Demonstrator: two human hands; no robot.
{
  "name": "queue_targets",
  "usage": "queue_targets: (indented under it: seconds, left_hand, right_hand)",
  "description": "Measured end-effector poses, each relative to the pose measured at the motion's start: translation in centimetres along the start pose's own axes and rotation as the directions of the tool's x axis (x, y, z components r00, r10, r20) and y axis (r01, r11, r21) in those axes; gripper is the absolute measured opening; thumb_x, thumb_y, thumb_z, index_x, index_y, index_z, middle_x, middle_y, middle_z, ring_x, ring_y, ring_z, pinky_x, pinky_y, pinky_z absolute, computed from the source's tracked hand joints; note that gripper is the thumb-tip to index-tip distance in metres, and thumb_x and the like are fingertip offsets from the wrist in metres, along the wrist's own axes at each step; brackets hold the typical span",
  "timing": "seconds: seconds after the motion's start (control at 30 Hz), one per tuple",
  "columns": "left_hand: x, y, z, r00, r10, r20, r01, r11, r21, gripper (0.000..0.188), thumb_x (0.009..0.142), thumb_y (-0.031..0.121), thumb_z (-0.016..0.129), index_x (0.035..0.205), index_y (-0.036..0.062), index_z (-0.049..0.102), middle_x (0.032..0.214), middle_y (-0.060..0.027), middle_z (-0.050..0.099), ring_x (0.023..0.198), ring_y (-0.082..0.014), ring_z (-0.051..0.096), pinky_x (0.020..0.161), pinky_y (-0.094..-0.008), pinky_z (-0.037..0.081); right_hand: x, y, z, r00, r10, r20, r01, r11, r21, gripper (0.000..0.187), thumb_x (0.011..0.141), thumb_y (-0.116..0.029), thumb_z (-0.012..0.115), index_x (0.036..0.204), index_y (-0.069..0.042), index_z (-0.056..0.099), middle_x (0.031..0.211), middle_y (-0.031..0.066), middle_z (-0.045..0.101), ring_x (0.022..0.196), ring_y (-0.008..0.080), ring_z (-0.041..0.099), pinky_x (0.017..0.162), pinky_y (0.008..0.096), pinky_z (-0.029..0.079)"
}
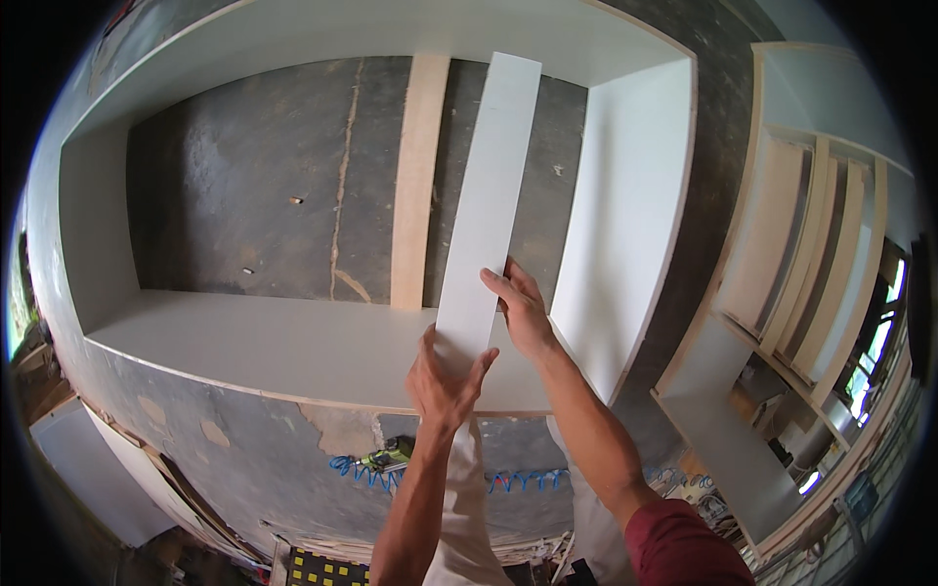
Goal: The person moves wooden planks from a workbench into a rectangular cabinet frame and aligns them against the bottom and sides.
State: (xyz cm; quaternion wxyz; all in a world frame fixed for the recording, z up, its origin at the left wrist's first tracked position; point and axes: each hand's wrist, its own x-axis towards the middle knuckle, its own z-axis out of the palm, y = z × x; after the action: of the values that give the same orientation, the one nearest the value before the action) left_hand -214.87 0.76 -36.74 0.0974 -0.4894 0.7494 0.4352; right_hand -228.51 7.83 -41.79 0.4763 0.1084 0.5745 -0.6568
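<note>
I saw the fingers of the left hand [445, 389] and right hand [525, 314] gripping a long flat white board [493, 166], slanted over the white-lined rectangular wooden frame [635, 205]; one pale bare-wood slat [418, 186] already spanned it, the board seemingly unfixed.

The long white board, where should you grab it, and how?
Probably the near end and right edge of the white board, coming from the person's side. It is long, flat and narrow, with its near end pointing at the person. The left hand spans that end; the right hand takes the right edge, thumb on top.
</note>
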Motion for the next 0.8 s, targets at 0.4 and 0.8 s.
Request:
queue_targets:
  seconds: [0.4,0.8]
  left_hand:
    - [3.4,1.5,5.4,0.969,0.248,0.005,-0.244,0.955,-0.166,0.042,0.097,0.023,0.064,0.126,-0.0046,0.052,0.094,-0.0246,0.068,0.08,-0.0349,0.066,0.074,-0.0405,0.052]
    - [6.2,-3.4,8.1,0.959,0.226,0.17,-0.228,0.974,-0.012,0.043,0.098,0.02,0.058,0.134,-0.0023,0.051,0.11,-0.0232,0.066,0.091,-0.0327,0.064,0.079,-0.042,0.051]
  right_hand:
    - [1.4,-1.3,-3.5,0.962,-0.146,-0.231,0.18,0.975,0.132,0.054,0.099,-0.013,0.058,0.15,-0.006,0.041,0.126,0.0032,0.06,0.113,0.0115,0.054,0.103,0.0295,0.041]
    - [6.5,3.1,-6.8,0.976,-0.042,-0.215,0.112,0.94,0.322,0.051,0.1,-0.007,0.056,0.149,-0.011,0.046,0.118,-0.0001,0.063,0.108,0.0106,0.055,0.1,0.0264,0.042]
